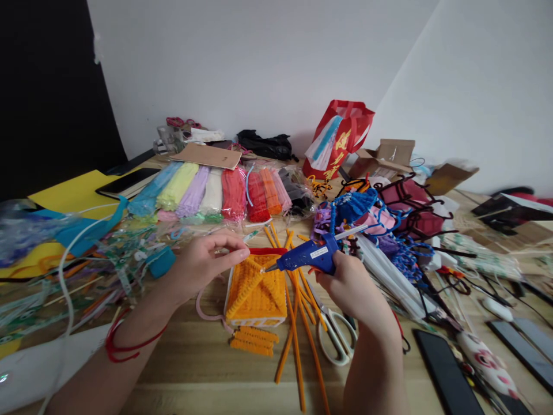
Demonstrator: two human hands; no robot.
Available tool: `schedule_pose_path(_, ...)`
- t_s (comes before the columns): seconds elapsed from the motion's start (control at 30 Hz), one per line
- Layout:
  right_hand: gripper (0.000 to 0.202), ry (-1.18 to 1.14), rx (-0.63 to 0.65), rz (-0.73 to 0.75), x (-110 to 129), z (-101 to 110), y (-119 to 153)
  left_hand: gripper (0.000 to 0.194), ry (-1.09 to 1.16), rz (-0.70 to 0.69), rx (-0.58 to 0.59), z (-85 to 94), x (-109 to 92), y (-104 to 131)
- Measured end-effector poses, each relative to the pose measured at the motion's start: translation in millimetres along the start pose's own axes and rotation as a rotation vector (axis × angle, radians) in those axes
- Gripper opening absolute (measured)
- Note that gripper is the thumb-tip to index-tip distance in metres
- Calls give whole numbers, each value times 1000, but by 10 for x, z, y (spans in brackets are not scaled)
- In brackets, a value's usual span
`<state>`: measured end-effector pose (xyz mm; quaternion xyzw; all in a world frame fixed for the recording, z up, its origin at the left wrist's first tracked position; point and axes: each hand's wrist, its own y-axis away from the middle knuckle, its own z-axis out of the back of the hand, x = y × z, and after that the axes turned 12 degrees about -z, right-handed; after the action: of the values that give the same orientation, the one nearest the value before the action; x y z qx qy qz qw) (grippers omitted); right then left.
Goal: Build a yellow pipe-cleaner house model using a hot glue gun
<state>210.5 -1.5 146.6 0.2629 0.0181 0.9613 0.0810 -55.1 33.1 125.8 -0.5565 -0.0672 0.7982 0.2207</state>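
A blue hot glue gun (306,257) with a white glue stick at its back is gripped by my right hand (352,285). Its nozzle points left, at the top of an orange fuzzy pipe-cleaner roof (257,291) with crossing raised ridges. White shows along the lower side of this small piece, and a red strip (268,251) runs along its far edge. My left hand (211,259) is closed in a pinch at the roof's far left corner; what its fingertips hold is hidden. Zigzag-bent orange pipe cleaners (254,340) lie in front.
Loose orange pipe cleaners (298,340) and white-handled scissors (339,337) lie to the right. Bagged coloured pipe cleaners (207,193) line the back, near a red bag (339,138). A white cable (64,282) crosses the left; a black phone (447,369) lies front right.
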Motion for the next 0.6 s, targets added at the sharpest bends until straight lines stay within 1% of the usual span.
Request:
schedule_pose_path(0.27, 14, 18, -37, 17, 34, -3, 38, 22, 2, -9, 8, -3, 6, 0)
schedule_pose_path(0.6, 14, 19, -49, 19, 28, -13, 32, 22, -1, -5, 7, -5, -19, -8)
